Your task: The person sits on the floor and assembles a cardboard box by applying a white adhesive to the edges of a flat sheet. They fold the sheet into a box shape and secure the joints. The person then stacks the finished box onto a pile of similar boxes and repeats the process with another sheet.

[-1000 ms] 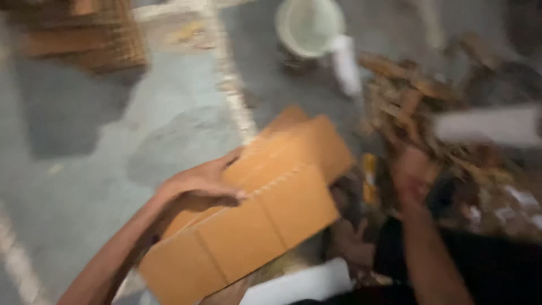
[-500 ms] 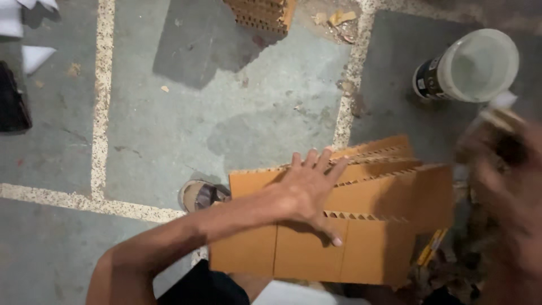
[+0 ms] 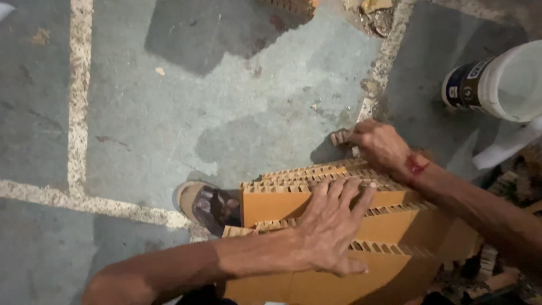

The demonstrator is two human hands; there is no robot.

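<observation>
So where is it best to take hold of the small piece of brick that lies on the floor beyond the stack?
Probably from above, pinching the small brick piece across its narrow sides. It lies flat on the floor, and the right hand already touches its right end, so the left end and top stay free.

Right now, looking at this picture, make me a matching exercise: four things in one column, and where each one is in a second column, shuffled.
Things:
1. left hand
2. right hand
3. bucket
4. sandal

Places:
A. upper right, on the floor
B. flat on top of the orange boards
C. left of the boards, on the floor
D. at the boards' far edge, holding a small piece

Pairs: 1-B, 2-D, 3-A, 4-C
</observation>
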